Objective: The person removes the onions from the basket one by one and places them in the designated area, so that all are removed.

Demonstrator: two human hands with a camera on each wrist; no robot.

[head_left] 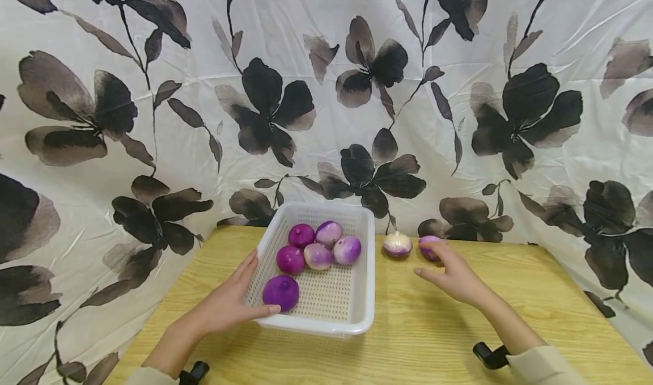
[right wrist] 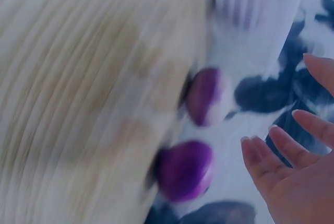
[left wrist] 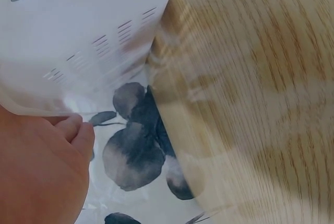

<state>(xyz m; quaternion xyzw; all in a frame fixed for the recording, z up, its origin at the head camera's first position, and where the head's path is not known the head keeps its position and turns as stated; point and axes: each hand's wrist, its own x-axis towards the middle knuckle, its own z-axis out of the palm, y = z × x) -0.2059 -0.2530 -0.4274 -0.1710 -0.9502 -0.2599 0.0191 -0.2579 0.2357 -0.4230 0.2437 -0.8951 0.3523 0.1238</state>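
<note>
A white perforated plastic basket (head_left: pixel 362 317) stands on the table with several purple onions (head_left: pixel 290 259) in it. My left hand (head_left: pixel 224 305) grips its left side, fingers along the outer wall and thumb over the near rim, by a dark purple onion (head_left: pixel 281 293). In the left wrist view the fingers (left wrist: pixel 82 139) bend at the basket's edge (left wrist: pixel 31 113). To the right of the basket sit a white-and-purple onion (head_left: pixel 397 244) and a purple onion (head_left: pixel 429 248). My right hand (head_left: pixel 456 274), fingers spread and holding nothing, partly covers the purple onion (right wrist: pixel 186 172) in the head view.
The wooden table (head_left: pixel 418 339) ends at the back against a hanging white cloth (head_left: pixel 326 124) with dark flowers. A black strap-like piece (head_left: pixel 491 355) shows beside the right wrist, and another (head_left: pixel 194 372) beside the left.
</note>
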